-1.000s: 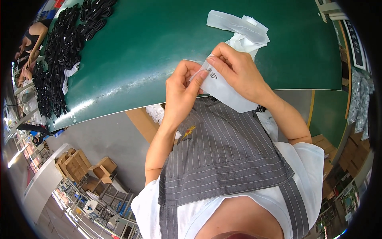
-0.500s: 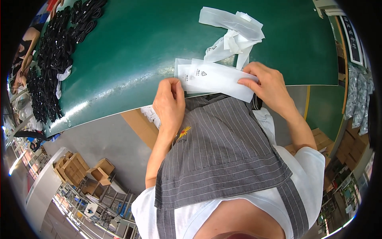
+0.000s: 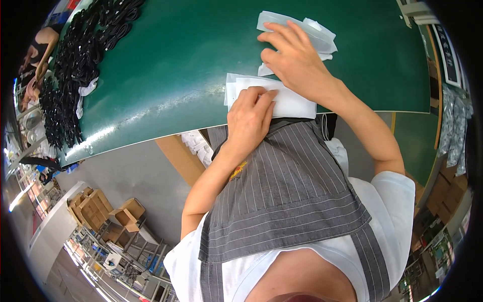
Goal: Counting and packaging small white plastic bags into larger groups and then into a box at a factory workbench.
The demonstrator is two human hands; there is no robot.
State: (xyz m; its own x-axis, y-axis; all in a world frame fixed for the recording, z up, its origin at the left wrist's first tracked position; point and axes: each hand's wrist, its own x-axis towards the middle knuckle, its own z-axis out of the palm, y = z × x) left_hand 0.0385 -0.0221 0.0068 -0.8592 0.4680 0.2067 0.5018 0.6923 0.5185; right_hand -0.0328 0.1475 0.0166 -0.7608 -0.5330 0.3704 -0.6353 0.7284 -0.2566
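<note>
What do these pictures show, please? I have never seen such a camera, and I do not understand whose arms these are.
There is no machine here: the arms belong to the person who wears the camera. It sits on the head and looks down, past the striped apron; its wide lens bends straight edges. On the green table, black cables lie at the left. The left hand rests on flat white sleeves at the table's near edge. The right hand, spread open, is over a loose pile of similar sleeves farther back; whether it touches them is hard to tell.
</note>
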